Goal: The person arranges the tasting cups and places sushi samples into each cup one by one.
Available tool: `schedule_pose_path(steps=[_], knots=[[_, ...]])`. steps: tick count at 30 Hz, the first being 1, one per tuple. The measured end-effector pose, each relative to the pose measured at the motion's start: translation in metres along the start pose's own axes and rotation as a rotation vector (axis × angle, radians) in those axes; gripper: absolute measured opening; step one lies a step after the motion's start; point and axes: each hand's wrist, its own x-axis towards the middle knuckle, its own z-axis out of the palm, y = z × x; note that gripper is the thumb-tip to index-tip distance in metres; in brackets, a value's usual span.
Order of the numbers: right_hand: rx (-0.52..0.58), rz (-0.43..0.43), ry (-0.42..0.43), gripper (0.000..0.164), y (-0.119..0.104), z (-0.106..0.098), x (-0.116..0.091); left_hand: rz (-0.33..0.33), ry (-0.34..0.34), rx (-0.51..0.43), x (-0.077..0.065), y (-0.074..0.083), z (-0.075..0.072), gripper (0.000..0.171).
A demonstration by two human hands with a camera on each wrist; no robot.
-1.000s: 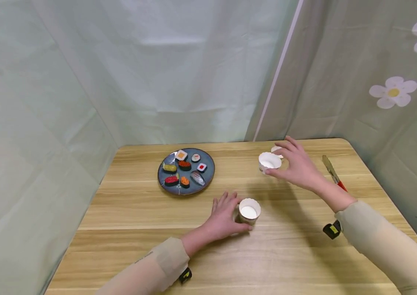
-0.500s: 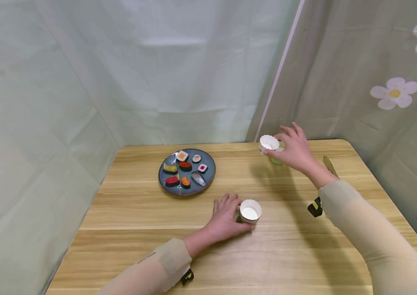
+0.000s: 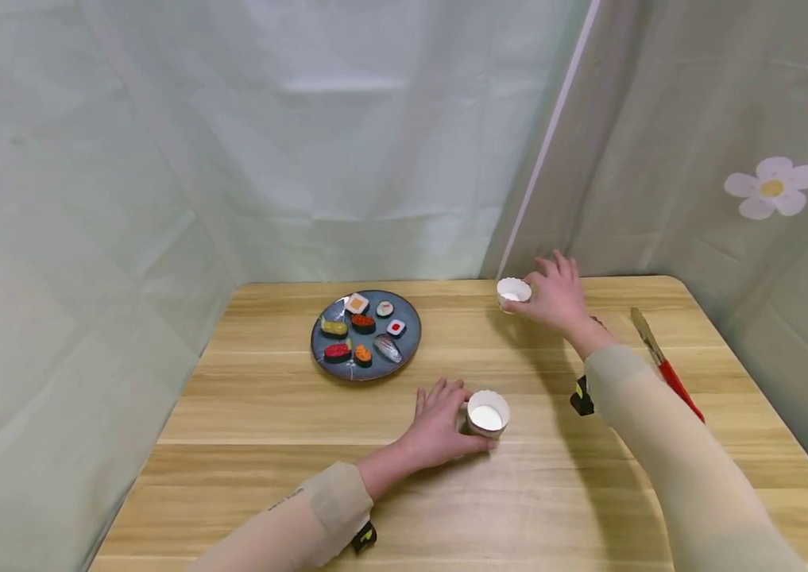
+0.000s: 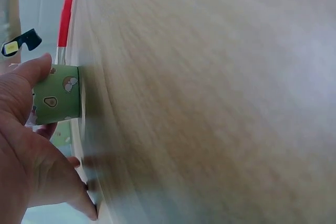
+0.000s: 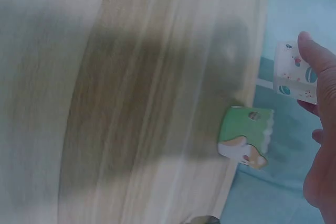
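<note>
In the head view my left hand (image 3: 439, 429) holds a paper baking cup (image 3: 487, 413) near the table's middle, thumb in front and fingers behind. The left wrist view shows this cup's green side (image 4: 58, 95) with avocado prints, its base at the tabletop. Toward the back edge, my right hand (image 3: 554, 298) pinches a second baking cup (image 3: 513, 292) by its side; the right wrist view shows its white printed wall (image 5: 294, 69) raised off the table. Close beside it, a green cup with a dog print (image 5: 244, 137) stands on the table, hidden behind my right hand in the head view.
A blue plate (image 3: 414, 349) with several sushi pieces lies at the back left. On the right is a serrated knife (image 3: 671, 377) with a red handle. Curtains (image 3: 375, 159) hang right behind the table (image 3: 268, 413).
My right hand has carried the white cup back, up, then slightly left and down, and its forearm has swung left, uncovering the knife's handle. My left hand stays on its cup.
</note>
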Motion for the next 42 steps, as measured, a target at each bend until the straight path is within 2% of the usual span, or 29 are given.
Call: schedule_pose_path(steps=[14, 42], knots=[[0.006, 0.023, -0.009, 0.076, 0.004, 0.021, 0.008, -0.005, -0.006, -0.004, 0.003, 0.001, -0.002, 0.070], [0.010, 0.024, -0.043, 0.075, 0.002, 0.023, 0.002, -0.010, -0.015, 0.028, 0.003, 0.003, -0.002, 0.071]])
